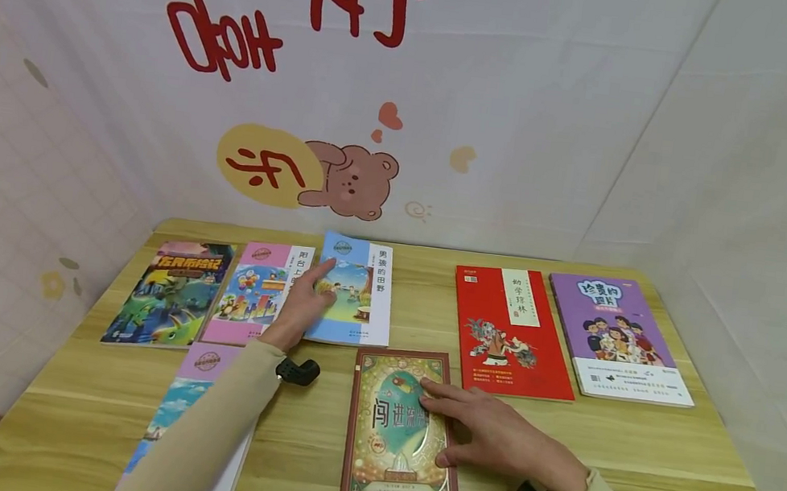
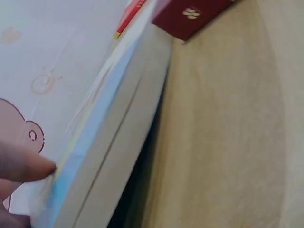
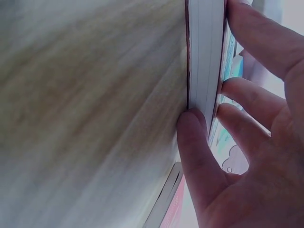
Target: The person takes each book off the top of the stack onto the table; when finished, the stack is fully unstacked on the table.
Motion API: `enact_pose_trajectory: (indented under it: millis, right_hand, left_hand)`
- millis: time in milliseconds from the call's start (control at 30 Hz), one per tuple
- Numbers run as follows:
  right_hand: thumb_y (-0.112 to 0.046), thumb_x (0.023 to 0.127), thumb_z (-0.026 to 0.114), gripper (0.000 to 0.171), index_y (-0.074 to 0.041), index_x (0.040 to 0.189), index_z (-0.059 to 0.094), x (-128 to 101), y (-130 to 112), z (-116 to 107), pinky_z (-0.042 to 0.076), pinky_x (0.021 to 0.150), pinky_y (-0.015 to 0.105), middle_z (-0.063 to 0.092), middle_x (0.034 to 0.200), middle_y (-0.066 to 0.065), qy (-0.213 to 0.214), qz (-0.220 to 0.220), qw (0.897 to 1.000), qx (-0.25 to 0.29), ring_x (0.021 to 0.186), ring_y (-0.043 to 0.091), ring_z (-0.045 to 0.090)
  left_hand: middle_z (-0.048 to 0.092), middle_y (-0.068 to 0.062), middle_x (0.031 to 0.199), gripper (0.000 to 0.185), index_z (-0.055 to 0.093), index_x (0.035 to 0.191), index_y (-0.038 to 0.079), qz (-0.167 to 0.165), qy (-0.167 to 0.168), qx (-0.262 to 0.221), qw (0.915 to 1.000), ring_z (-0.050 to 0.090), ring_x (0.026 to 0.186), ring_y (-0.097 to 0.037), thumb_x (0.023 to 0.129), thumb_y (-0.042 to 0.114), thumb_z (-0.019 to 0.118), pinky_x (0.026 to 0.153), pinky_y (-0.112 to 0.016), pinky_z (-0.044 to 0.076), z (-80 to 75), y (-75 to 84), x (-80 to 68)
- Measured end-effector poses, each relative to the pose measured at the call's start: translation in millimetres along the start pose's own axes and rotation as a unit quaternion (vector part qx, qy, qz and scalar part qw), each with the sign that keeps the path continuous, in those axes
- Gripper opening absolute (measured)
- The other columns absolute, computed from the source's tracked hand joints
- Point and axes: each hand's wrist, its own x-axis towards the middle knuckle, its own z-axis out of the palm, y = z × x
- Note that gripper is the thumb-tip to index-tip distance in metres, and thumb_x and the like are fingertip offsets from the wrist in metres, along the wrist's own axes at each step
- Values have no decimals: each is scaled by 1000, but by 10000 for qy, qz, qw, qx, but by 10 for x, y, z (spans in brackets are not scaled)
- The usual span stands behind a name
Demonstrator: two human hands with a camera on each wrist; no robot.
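Observation:
My left hand (image 1: 301,306) lies extended over the left side of a blue-covered book (image 1: 350,318), fingertips touching its cover. In the left wrist view, a dark gap shows beneath that book's page edge. Nearer to me lies a brown-bordered hardcover book (image 1: 403,481) with a green and gold cover. My right hand (image 1: 506,437) holds it by its right side, fingers on the cover and thumb against the side edge. In the right wrist view, the thumb (image 3: 192,142) touches the page edge near the lower cover. The hand's underside is hidden in the head view.
A pink book (image 1: 260,295) and a dark green book (image 1: 176,294) lie at the back left. Another pink-and-blue book (image 1: 183,396) is partly under my left forearm. Red (image 1: 514,340) and purple (image 1: 611,323) books lie at the right. White printed walls surround the wooden table (image 1: 688,473).

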Motion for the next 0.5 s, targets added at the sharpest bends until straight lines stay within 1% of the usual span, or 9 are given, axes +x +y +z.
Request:
enact_pose_trajectory:
  millis: [33, 100, 133, 200, 267, 333, 367, 433, 500]
  right_hand:
    - [-51, 87, 80, 75, -22, 152, 56, 3, 1, 5, 45, 108, 56, 40, 164, -5, 0, -4, 10000, -1, 138, 25, 49]
    - [-51, 87, 79, 75, -22, 152, 56, 9, 1, 11, 44, 108, 56, 40, 164, -5, 8, -14, 10000, -13, 139, 26, 49]
    - [-51, 86, 80, 75, -22, 152, 56, 9, 2, 13, 44, 108, 56, 40, 164, -5, 14, -12, 10000, -17, 139, 26, 48]
    - [-49, 86, 80, 75, -21, 152, 56, 6, 0, 13, 43, 109, 57, 40, 164, -5, 28, -20, 10000, -26, 139, 26, 48]
    - [-48, 86, 81, 75, -21, 152, 56, 2, -4, 11, 43, 109, 58, 40, 164, -5, 46, -18, 10000, -25, 140, 27, 48]
    - [-48, 86, 81, 75, -21, 152, 56, -3, -5, 9, 42, 110, 59, 40, 164, -5, 56, -13, 10000, -16, 140, 27, 47]
    - [-48, 86, 81, 75, -21, 152, 56, -6, -5, 8, 42, 110, 59, 40, 164, -5, 62, -19, 10000, -5, 140, 27, 47]
    - [-49, 86, 81, 75, -21, 152, 56, -10, -1, 7, 42, 110, 59, 40, 164, -5, 71, -16, 10000, 19, 140, 27, 48]
    - [-49, 86, 81, 75, -21, 152, 56, -14, 5, 4, 42, 110, 59, 40, 164, -6, 85, -17, 10000, 24, 139, 27, 48]
  left_hand:
    - [17, -14, 171, 70, 35, 163, 17, 30, 74, 131, 9999, 15, 157, -37, 99, -3, 51, 113, -52, 34, 5, -1, -5]
    - [14, -15, 172, 70, 37, 163, 17, 143, 228, 420, 9988, 15, 156, -38, 98, -3, 51, 103, -49, 38, 16, 13, -14]
    - [13, -17, 172, 69, 38, 162, 16, 236, 286, 554, 9978, 31, 150, -40, 97, -3, 52, 94, -48, 42, 20, 29, -21]
    - [10, -18, 172, 67, 40, 161, 15, 386, 386, 728, 9959, 30, 150, -41, 97, -1, 53, 89, -49, 43, 32, 78, -47]
    - [14, -19, 171, 64, 42, 160, 13, 568, 431, 843, 9939, 33, 149, -42, 98, 2, 55, 97, -53, 44, 43, 131, -89]
    - [18, -20, 170, 61, 43, 159, 10, 711, 391, 816, 9934, 34, 149, -41, 100, 4, 55, 104, -59, 42, 51, 180, -168]
    - [20, -20, 169, 59, 43, 158, 9, 741, 348, 765, 9937, 20, 155, -41, 100, 4, 55, 111, -62, 35, 56, 205, -216]
    - [25, -22, 167, 58, 43, 157, 5, 866, 232, 691, 9936, 22, 154, -41, 101, 5, 56, 118, -62, 28, 58, 235, -319]
    - [29, -22, 166, 57, 42, 157, 4, 921, 65, 417, 9949, 27, 152, -41, 102, 5, 56, 118, -60, 30, 58, 248, -434]
